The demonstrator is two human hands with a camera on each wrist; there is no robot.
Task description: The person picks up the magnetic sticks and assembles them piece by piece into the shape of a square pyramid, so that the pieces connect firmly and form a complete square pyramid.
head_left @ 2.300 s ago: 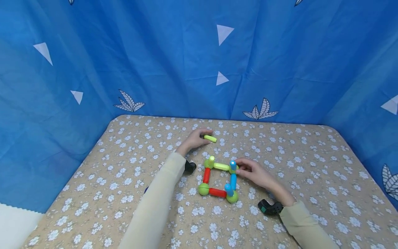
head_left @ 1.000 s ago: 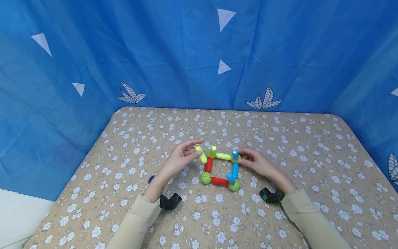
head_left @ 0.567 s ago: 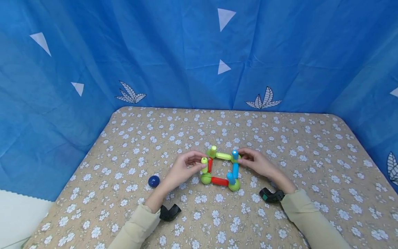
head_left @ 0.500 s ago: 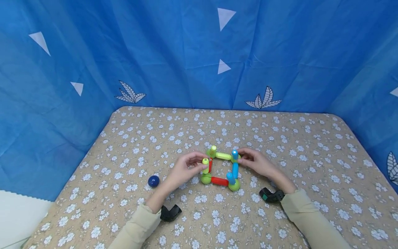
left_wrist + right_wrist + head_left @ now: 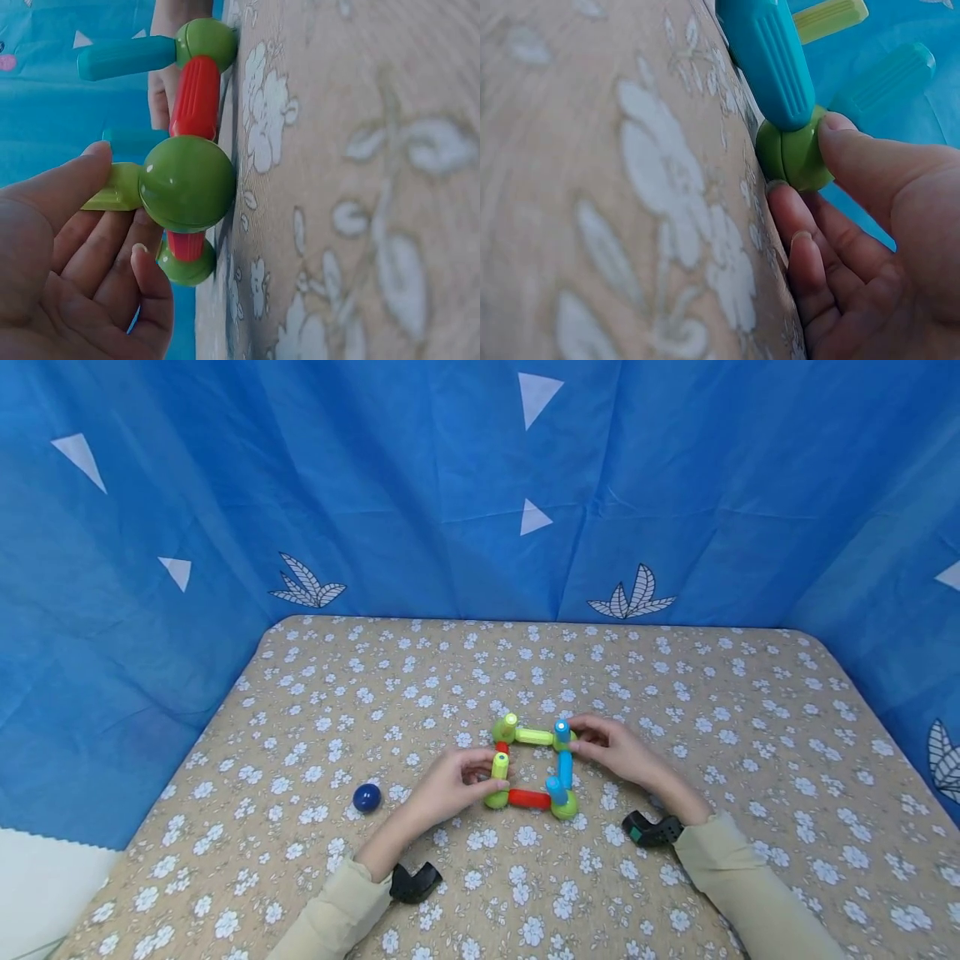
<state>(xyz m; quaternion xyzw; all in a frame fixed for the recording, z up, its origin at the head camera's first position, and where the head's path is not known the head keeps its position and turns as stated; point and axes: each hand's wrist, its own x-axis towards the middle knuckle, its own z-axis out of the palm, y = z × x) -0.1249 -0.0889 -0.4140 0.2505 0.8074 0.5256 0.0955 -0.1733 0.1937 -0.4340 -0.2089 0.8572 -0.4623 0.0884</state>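
A square of toy construction rods and green balls lies on the table. Between the left hand's (image 5: 450, 787) thumb and fingers, a yellow-green rod (image 5: 500, 767) stands upright, its lower end against the near-left green ball (image 5: 187, 184). At the far-right corner, the right hand (image 5: 618, 753) pinches another green ball (image 5: 799, 154) with thumb and fingertips. Red rods (image 5: 529, 799) form the near and left sides, a blue rod (image 5: 565, 769) the right, a yellow-green rod (image 5: 534, 737) the far side. Upright rods rise from the other corners, two blue and one yellow-green.
A dark blue ball (image 5: 367, 797) lies left of the left hand. Flowered cloth covers the table (image 5: 675, 893), and a blue curtain (image 5: 420, 485) hangs behind it. Each wrist wears a black device (image 5: 651, 829).
The left hand has brought the yellow-green rod from behind the square to the near-left ball, turning it upright and lowering it. The right hand keeps hold of the far-right ball. The dark blue ball is uncovered.
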